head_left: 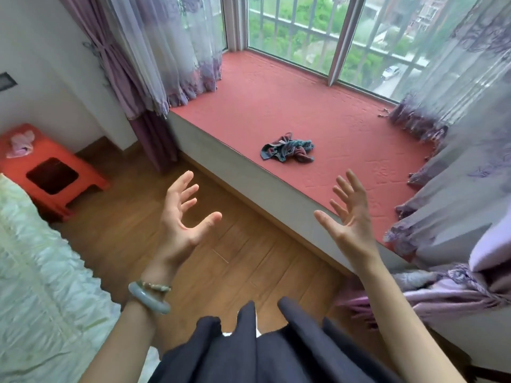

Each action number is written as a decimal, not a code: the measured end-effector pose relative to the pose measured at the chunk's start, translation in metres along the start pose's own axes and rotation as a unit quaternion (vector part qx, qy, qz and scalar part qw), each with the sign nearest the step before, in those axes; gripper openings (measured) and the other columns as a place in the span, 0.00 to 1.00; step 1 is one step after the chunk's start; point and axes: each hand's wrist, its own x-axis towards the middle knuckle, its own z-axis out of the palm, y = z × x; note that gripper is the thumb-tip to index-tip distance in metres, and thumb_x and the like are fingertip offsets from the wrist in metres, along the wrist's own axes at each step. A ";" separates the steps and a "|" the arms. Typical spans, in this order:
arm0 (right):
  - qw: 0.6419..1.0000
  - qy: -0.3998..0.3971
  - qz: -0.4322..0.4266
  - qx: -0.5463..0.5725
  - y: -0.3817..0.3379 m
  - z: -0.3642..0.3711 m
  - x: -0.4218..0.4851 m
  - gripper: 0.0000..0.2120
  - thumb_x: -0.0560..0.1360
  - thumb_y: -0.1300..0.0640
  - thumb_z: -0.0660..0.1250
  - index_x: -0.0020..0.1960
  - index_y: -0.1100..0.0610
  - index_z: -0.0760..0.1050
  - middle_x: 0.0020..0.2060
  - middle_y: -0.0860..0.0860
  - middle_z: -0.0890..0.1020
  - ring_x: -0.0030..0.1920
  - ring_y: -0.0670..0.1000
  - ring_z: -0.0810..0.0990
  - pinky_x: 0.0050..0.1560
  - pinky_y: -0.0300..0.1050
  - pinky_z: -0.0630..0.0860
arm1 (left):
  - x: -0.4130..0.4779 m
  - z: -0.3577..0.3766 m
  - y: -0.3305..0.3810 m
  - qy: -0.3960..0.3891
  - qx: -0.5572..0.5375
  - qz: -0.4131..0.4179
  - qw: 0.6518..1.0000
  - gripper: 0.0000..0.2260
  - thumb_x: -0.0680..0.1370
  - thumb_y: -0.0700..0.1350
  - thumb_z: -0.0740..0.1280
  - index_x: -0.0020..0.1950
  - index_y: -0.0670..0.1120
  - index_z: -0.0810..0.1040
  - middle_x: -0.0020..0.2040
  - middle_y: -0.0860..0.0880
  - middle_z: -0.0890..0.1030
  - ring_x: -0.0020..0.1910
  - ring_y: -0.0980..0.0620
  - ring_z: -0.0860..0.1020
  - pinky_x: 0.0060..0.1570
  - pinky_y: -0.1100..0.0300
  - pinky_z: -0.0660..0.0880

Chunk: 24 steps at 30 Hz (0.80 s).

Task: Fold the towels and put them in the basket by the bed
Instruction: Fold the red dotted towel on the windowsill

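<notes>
Towel [287, 151] crumpled on window seat [318, 106] — left hand [179, 221], right hand [351, 221] spread, empty.

I look down into a bedroom lit by daylight. A barred window [298, 31] fills the far side, with green trees and a street outside. Below it runs a wide window seat [276, 106] topped in red matting. Purple and sheer lilac curtains [154, 51] hang at both its ends. The floor [132, 222] is brown wood planks. At left I see a white wall [41, 64], an orange plastic stool [83, 172] near it, and a bed [41, 272] in pale ruffled cover.
</notes>
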 end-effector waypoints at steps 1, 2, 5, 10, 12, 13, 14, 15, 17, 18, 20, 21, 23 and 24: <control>1.000 0.002 0.001 0.000 0.001 0.006 0.014 0.41 0.70 0.67 0.71 0.74 0.47 0.55 0.71 0.51 0.66 0.69 0.44 0.66 0.67 0.41 0.68 | 0.019 -0.001 -0.004 -0.006 0.001 -0.002 1.000 0.36 0.67 0.53 0.73 0.71 0.56 0.61 0.71 0.54 0.67 0.68 0.56 0.69 0.66 0.54 0.68; 1.000 0.005 0.006 0.000 0.003 0.011 0.028 0.41 0.70 0.66 0.72 0.74 0.47 0.55 0.71 0.51 0.66 0.69 0.44 0.66 0.67 0.42 0.68 | 0.036 -0.001 -0.008 -0.014 0.001 -0.005 1.000 0.36 0.67 0.53 0.73 0.71 0.55 0.61 0.71 0.55 0.67 0.68 0.56 0.69 0.66 0.54 0.68; 0.999 0.025 0.019 -0.006 0.010 0.019 0.068 0.42 0.69 0.65 0.72 0.75 0.48 0.54 0.71 0.51 0.66 0.69 0.45 0.66 0.67 0.44 0.68 | 0.081 0.005 -0.022 -0.037 0.000 -0.014 0.999 0.36 0.67 0.53 0.73 0.72 0.54 0.62 0.71 0.57 0.67 0.68 0.57 0.69 0.67 0.53 0.68; 0.998 0.045 0.040 -0.015 0.031 0.026 0.135 0.42 0.69 0.65 0.72 0.74 0.47 0.54 0.71 0.52 0.66 0.70 0.46 0.66 0.68 0.46 0.68 | 0.155 0.025 -0.053 -0.067 -0.001 -0.027 0.997 0.36 0.66 0.54 0.73 0.71 0.55 0.62 0.70 0.58 0.67 0.68 0.56 0.69 0.67 0.51 0.68; 0.997 0.050 0.049 -0.020 0.043 0.028 0.163 0.42 0.69 0.65 0.73 0.74 0.45 0.54 0.71 0.51 0.66 0.70 0.46 0.66 0.68 0.47 0.68 | 0.185 0.035 -0.064 -0.077 0.004 -0.033 0.996 0.35 0.66 0.54 0.73 0.71 0.56 0.62 0.70 0.58 0.67 0.68 0.56 0.69 0.67 0.51 0.68; 0.997 0.053 0.053 -0.022 0.049 0.030 0.179 0.42 0.69 0.65 0.73 0.74 0.45 0.54 0.71 0.51 0.66 0.70 0.46 0.66 0.68 0.48 0.68 | 0.201 0.041 -0.070 -0.081 0.006 -0.035 0.996 0.35 0.66 0.54 0.73 0.71 0.56 0.63 0.70 0.57 0.67 0.68 0.57 0.69 0.67 0.51 0.68; 0.997 0.056 0.057 -0.023 0.055 0.031 0.196 0.42 0.69 0.65 0.73 0.74 0.45 0.54 0.71 0.51 0.66 0.70 0.46 0.67 0.68 0.48 0.68 | 0.218 0.047 -0.075 -0.087 0.010 -0.036 0.996 0.35 0.66 0.54 0.73 0.71 0.56 0.63 0.70 0.57 0.67 0.68 0.57 0.69 0.67 0.52 0.68; 0.996 0.060 0.062 -0.023 0.061 0.031 0.213 0.42 0.69 0.66 0.73 0.73 0.45 0.55 0.71 0.51 0.66 0.70 0.46 0.67 0.68 0.49 0.68 | 0.235 0.053 -0.081 -0.092 0.015 -0.037 0.995 0.35 0.66 0.54 0.73 0.71 0.56 0.63 0.70 0.56 0.67 0.68 0.57 0.69 0.67 0.52 0.68; 0.995 0.070 0.073 -0.021 0.070 0.030 0.248 0.42 0.69 0.67 0.73 0.72 0.43 0.55 0.70 0.51 0.66 0.69 0.46 0.67 0.69 0.50 0.68 | 0.272 0.067 -0.089 -0.102 0.021 -0.042 0.994 0.35 0.66 0.55 0.73 0.71 0.56 0.63 0.70 0.56 0.67 0.68 0.57 0.69 0.67 0.51 0.68; 0.994 0.075 0.076 -0.023 0.073 0.029 0.267 0.42 0.69 0.67 0.73 0.72 0.42 0.55 0.70 0.51 0.66 0.69 0.46 0.67 0.69 0.50 0.68 | 0.291 0.073 -0.092 -0.106 0.023 -0.044 0.993 0.35 0.66 0.55 0.73 0.70 0.57 0.63 0.70 0.56 0.67 0.68 0.57 0.69 0.67 0.51 0.68; 0.993 0.080 0.082 -0.028 0.077 0.026 0.304 0.42 0.69 0.66 0.73 0.72 0.43 0.55 0.70 0.51 0.66 0.69 0.46 0.67 0.68 0.49 0.68 | 0.327 0.086 -0.101 -0.115 0.027 -0.045 0.992 0.34 0.67 0.53 0.74 0.70 0.56 0.64 0.70 0.57 0.68 0.67 0.57 0.69 0.66 0.50 0.69; 0.992 0.083 0.085 -0.032 0.080 0.024 0.322 0.42 0.68 0.66 0.73 0.72 0.44 0.55 0.70 0.51 0.66 0.69 0.47 0.67 0.68 0.48 0.68 | 0.344 0.093 -0.106 -0.122 0.030 -0.045 0.991 0.34 0.67 0.51 0.74 0.71 0.55 0.64 0.69 0.57 0.69 0.67 0.57 0.70 0.66 0.50 0.69; 0.991 0.089 0.092 -0.038 0.087 0.020 0.355 0.42 0.68 0.66 0.73 0.72 0.45 0.56 0.70 0.51 0.66 0.69 0.48 0.67 0.67 0.47 0.68 | 0.376 0.107 -0.114 -0.139 0.039 -0.046 0.988 0.34 0.68 0.49 0.74 0.71 0.53 0.65 0.68 0.59 0.69 0.67 0.57 0.70 0.66 0.50 0.69; 0.991 0.091 0.095 -0.039 0.091 0.018 0.369 0.41 0.68 0.65 0.74 0.72 0.45 0.56 0.70 0.51 0.66 0.69 0.48 0.68 0.67 0.47 0.68 | 0.390 0.114 -0.118 -0.150 0.044 -0.046 0.987 0.34 0.68 0.49 0.75 0.71 0.53 0.65 0.68 0.58 0.70 0.66 0.57 0.70 0.66 0.51 0.69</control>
